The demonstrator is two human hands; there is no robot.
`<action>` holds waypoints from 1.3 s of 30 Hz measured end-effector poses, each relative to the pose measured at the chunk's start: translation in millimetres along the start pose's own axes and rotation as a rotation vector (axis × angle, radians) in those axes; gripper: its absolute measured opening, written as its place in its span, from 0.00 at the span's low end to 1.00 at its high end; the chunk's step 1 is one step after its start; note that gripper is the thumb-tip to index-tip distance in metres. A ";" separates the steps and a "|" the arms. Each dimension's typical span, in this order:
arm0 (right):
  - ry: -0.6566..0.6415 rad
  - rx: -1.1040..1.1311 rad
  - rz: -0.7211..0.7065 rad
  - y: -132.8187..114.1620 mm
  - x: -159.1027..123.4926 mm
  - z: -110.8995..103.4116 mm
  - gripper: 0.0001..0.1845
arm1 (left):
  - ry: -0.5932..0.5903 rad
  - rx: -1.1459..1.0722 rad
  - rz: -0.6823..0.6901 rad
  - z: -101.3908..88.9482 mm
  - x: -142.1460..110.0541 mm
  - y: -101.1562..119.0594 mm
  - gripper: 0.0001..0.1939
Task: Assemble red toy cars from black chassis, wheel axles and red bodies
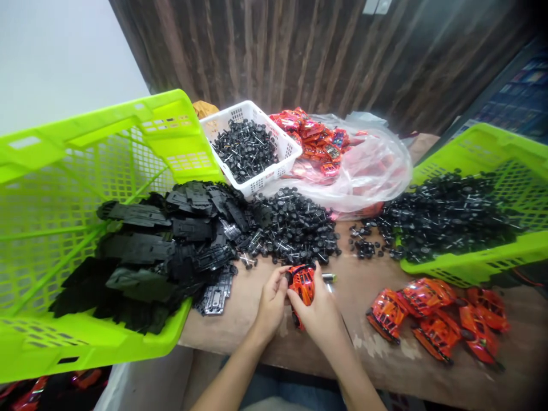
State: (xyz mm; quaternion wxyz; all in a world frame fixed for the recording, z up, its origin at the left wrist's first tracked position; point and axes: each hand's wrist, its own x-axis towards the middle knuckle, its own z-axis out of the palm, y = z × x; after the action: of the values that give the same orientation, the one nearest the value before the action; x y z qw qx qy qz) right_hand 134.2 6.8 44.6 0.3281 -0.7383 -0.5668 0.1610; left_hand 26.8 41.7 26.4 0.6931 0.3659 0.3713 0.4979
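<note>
An orange toy car (pixel 305 284) with black trim is held between my two hands, just above the table's front part. My left hand (pixel 273 297) grips its left side, thumb and fingers closed near a black wheel. On the other side, my right hand (pixel 317 305) is closed around the car, its thumb across the body. The underside of the car is hidden. A small cylindrical tool tip (pixel 329 277) shows just beyond my right hand. Ahead of the hands lies a heap of black wheels on metal axles (pixel 295 225).
Black chassis plates (pixel 141 248) spill from a tipped green crate (pixel 85 123) at left. A white basket (pixel 282 165) holds wheel axles. Behind, orange car bodies (pixel 314 140) lie in a clear plastic bag (pixel 381 165). Another green crate (pixel 466 268) holds wheels; several orange cars (pixel 436 319) sit at right.
</note>
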 end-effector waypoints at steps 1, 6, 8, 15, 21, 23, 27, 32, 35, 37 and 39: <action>0.010 0.005 -0.033 -0.5 -1.9 3.2 0.44 | 0.011 -0.004 0.002 -1.9 -0.8 0.5 0.20; 0.094 -0.063 -0.105 -9.2 -16.3 18.8 0.40 | -0.046 -0.009 0.043 -8.9 -7.6 2.3 0.22; 0.108 -0.055 -0.093 -11.7 -21.3 21.7 0.39 | -0.071 0.008 0.053 -10.0 -9.9 3.2 0.25; -0.323 0.574 -0.025 -5.3 -8.6 -2.5 0.30 | -0.023 0.079 0.095 -21.8 -13.3 18.7 0.21; -0.348 0.704 -0.016 -15.5 0.7 -7.2 0.13 | -0.072 0.129 0.129 -30.0 -32.9 12.8 0.19; -0.352 0.699 -0.040 -19.4 -1.0 -4.3 0.13 | -0.021 0.112 0.156 -32.6 -38.7 10.0 0.19; -0.482 0.528 -0.135 -22.0 -3.0 -4.1 0.20 | 0.194 0.098 0.263 -49.0 -43.0 15.3 0.19; -0.413 -0.014 -0.415 -25.6 -10.4 -1.1 0.12 | 0.184 0.462 0.155 -75.3 -39.6 20.8 0.19; -0.409 -0.012 -0.436 -26.9 -11.8 7.8 0.10 | 0.182 0.559 0.074 -78.1 -37.1 17.4 0.16; -0.384 0.088 -0.318 -26.1 -7.3 15.2 0.07 | 0.158 0.517 0.065 -76.8 -35.7 16.5 0.18; -0.355 0.156 -0.180 -24.1 -0.3 21.9 0.08 | 0.129 0.486 0.059 -75.7 -34.7 17.7 0.20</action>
State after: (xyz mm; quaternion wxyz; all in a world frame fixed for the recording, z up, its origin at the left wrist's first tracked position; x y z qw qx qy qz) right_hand 103.2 16.6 44.6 0.2921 -0.6172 -0.6651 0.3021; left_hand -55.1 22.9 12.6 0.5447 0.5001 0.5128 0.4362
